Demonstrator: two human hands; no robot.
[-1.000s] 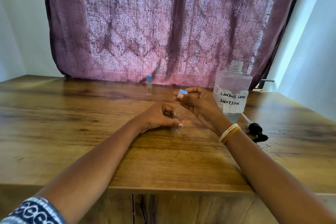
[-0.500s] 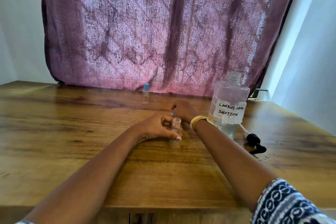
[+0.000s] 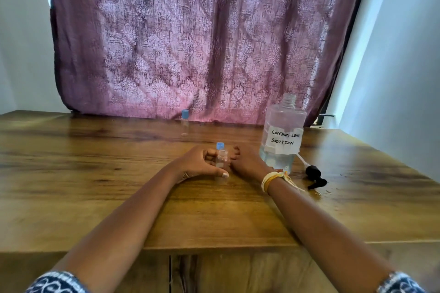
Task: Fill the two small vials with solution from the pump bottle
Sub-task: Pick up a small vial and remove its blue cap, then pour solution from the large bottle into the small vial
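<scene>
A small clear vial (image 3: pixel 221 159) stands uncapped on the wooden table (image 3: pixel 95 188), and my left hand (image 3: pixel 200 163) is shut around it from the left. Its blue cap (image 3: pixel 220 145) shows just beyond the vial's mouth; I cannot tell whether it rests on the table or touches the vial. My right hand (image 3: pixel 248 162) lies on the table right of the vial, fingers loosely apart and holding nothing. The large clear bottle (image 3: pixel 282 135), labelled contact lens solution, stands to the right with a bare open neck. A second vial (image 3: pixel 184 123) with a blue cap stands at the back.
The black pump head (image 3: pixel 314 177) with its white tube lies on the table right of the bottle, with small wet drops near it. A purple patterned curtain (image 3: pixel 190 43) hangs behind the table. The table's front edge runs below my forearms.
My right hand held the blue cap above the vial, carried it beyond the vial, let go and came down beside the vial. My left hand has kept hold of the vial.
</scene>
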